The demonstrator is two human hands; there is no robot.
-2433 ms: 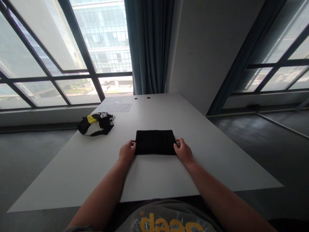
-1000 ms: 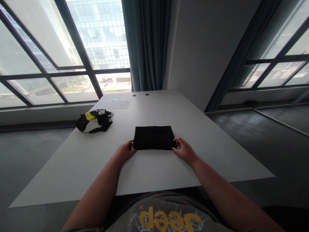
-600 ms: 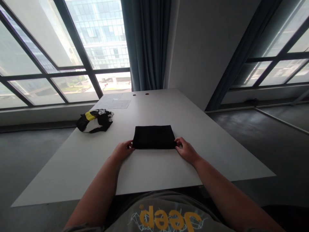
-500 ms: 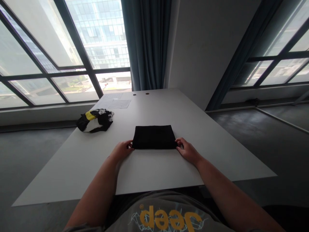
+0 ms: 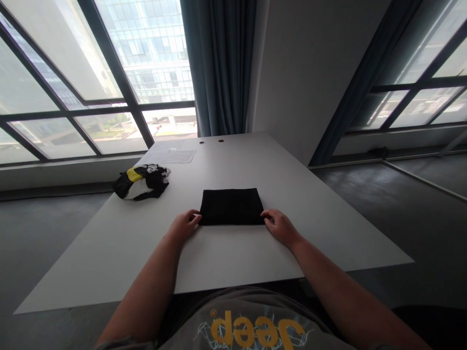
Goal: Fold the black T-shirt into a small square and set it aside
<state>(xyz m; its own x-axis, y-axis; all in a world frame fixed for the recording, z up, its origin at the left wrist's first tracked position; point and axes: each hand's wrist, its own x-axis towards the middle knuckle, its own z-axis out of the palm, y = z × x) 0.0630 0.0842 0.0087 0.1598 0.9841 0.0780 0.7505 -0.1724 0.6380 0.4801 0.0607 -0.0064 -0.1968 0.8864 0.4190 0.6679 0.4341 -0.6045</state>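
Observation:
A black folded cloth (image 5: 232,207), probably a garment, lies flat as a neat rectangle on the white table (image 5: 233,257). At its near left corner, my left hand (image 5: 184,226) pinches the edge between thumb and fingers. My right hand (image 5: 280,226) grips the near right corner in the same way. Both forearms reach in from the table's front edge. The layers inside the fold are hidden.
A crumpled black, white and yellow garment (image 5: 143,183) lies at the table's left edge. Behind it are sheets of paper (image 5: 178,156). Two small round holes sit near the far edge, below a blue curtain (image 5: 221,68).
The fingers of both hands have closed a little more on the cloth's near corners. The cloth stays in place on the table; the whole view has shifted slightly.

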